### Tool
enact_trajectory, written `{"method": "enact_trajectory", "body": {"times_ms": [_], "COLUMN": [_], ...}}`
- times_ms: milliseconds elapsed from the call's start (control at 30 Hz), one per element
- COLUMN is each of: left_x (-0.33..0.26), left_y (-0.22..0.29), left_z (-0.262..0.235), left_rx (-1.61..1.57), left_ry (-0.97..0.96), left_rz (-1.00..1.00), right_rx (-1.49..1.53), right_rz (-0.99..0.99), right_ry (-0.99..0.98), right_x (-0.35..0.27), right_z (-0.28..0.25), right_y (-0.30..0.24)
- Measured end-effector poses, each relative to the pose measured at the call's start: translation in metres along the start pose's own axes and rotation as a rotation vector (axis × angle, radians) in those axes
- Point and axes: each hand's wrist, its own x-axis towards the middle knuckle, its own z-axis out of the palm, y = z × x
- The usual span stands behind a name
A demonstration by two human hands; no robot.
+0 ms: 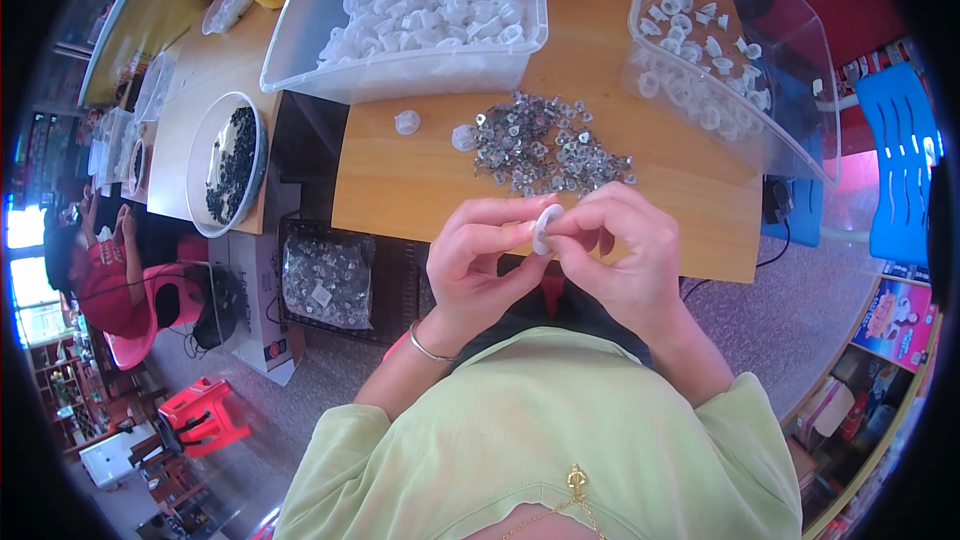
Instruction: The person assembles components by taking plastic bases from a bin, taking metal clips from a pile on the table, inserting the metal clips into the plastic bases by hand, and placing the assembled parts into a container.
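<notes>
From my remote seat, I watch the left hand (478, 258) and the right hand (625, 252) pinch one white flanged plastic cap (545, 229) between their fingertips, held up just off the near edge of the wooden table (690, 225). I judge this piece to be mid-handling; the fingers hide whether any metal is seated in it. Beyond the hands lies a heap of small silvery metal pieces (545, 145), with one loose white cap (464, 137) at its left side and another (407, 122) farther left, neither in hand. The left clear bin (300, 52) is piled with white caps, while the right clear bin (800, 135) holds far fewer. I can't tell which bin takes finished ones, but plenty of loose stock seems left to work through.
</notes>
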Motion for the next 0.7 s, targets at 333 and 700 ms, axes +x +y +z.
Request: {"method": "enact_trajectory", "body": {"times_ms": [333,700], "left_x": [0.007,0.006], "left_y": [0.0,0.003], "left_z": [-0.009,-0.006], "left_rx": [0.257,0.124], "left_ry": [-0.102,-0.064], "left_rz": [0.167,0.073], "right_rx": [0.116,0.475], "right_rz": [0.157,0.348], "right_ry": [-0.082,-0.031], "right_x": [0.002,-0.002], "right_z": [-0.003,0.001], "right_y": [0.006,0.021]}}
